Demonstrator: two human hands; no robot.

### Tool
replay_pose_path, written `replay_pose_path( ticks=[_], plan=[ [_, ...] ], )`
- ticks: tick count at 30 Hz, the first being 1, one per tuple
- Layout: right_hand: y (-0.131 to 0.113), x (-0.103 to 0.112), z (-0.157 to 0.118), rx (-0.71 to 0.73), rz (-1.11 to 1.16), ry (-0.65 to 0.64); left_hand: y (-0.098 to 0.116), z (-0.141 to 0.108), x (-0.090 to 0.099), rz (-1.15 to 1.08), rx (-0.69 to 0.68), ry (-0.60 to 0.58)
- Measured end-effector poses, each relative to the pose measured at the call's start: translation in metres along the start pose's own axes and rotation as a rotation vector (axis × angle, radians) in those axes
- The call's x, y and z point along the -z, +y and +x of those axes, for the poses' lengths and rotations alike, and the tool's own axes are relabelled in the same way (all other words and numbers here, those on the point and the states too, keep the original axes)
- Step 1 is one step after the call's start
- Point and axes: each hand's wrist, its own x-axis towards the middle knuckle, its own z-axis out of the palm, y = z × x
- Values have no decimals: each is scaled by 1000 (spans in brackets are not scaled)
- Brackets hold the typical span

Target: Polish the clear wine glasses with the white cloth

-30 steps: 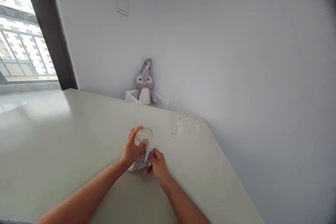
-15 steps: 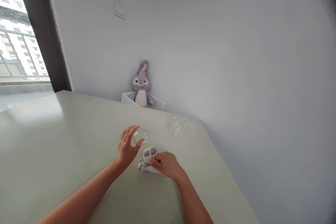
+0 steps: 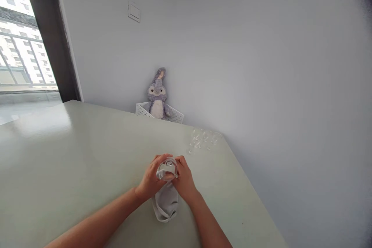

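A clear drinking glass [image 3: 172,172] is held between my two hands, its round rim facing up toward me. My left hand [image 3: 151,178] curls around the glass's left side. Against the glass's right side is my right hand [image 3: 185,180], closed, with its inner fingers partly hidden. A light grey-white cloth [image 3: 166,203] hangs below the glass between my wrists; its upper part runs behind the glass and hands. Pale fabric shows through the glass.
Several clear glasses [image 3: 200,139] stand grouped near the table's far right corner. Behind the pale green table [image 3: 95,155], a grey plush toy [image 3: 157,100] sits in a white perforated basket [image 3: 177,116]. A wall [image 3: 261,85] borders the table's far and right sides.
My hands have come together around the glass, which moved right and nearer to me. The cloth, bunched in my right hand before, now hangs down beneath the glass.
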Motion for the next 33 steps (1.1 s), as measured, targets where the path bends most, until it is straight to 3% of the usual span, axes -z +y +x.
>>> replay_pose_path(
  ticks=[3,6,11,14,17,21,33],
  plan=[
    [3,-16,-4,37,-91,34,5,-3,-2,37,-25,-40],
    [12,-13,-4,6,-94,133,5,-2,-1,197,-3,-92],
    [48,29,10,-225,-29,521,-4,-2,1,356,164,-156],
    [79,63,21,-435,-36,642,-14,-4,-2,371,316,-169],
    [108,84,28,-553,-32,634,-29,-7,-4,371,455,-205],
    [131,87,30,-599,-19,589,-45,-9,-5,345,588,-281],
    [149,70,41,-646,33,541,-47,-8,-4,330,570,-304]
  ],
)
